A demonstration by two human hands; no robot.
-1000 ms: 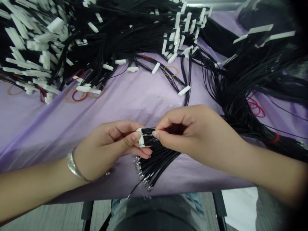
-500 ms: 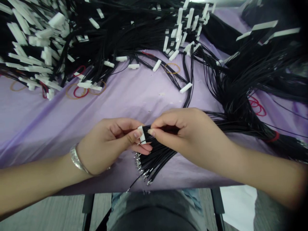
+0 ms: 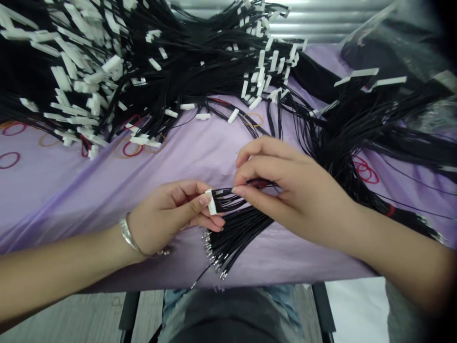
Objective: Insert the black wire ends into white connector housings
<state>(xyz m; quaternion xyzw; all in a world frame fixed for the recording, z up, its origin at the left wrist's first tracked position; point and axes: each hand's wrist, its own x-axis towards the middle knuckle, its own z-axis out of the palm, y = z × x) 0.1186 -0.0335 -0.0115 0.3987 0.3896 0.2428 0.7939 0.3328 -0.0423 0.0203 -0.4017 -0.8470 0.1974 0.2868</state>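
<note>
Between the thumb and fingers of my left hand (image 3: 182, 209) is a white plastic connector housing (image 3: 212, 202), held on its side. Black wires (image 3: 228, 204) run from the housing toward the right. My right hand (image 3: 282, 181) pinches one or more of these wires a short way from the housing; the exact number is hidden by the fingertips. Below both hands, a fanned bundle of loose black wires (image 3: 239, 236) lies on the cloth. Small metal crimp terminals (image 3: 216, 259) tip its ends, near the table's front edge.
A purple cloth (image 3: 171, 162) covers the table. Heaps of black wires with white connectors (image 3: 85, 85) lie at the back left, others (image 3: 260, 71) at the back middle. More wires (image 3: 342, 138) are piled right. Red rubber bands (image 3: 366, 170) and yellow ones lie about.
My right hand has moved up and right, away from the connector housing, so more wire shows between them. My left hand keeps its hold. The camera view has tilted up slightly.
</note>
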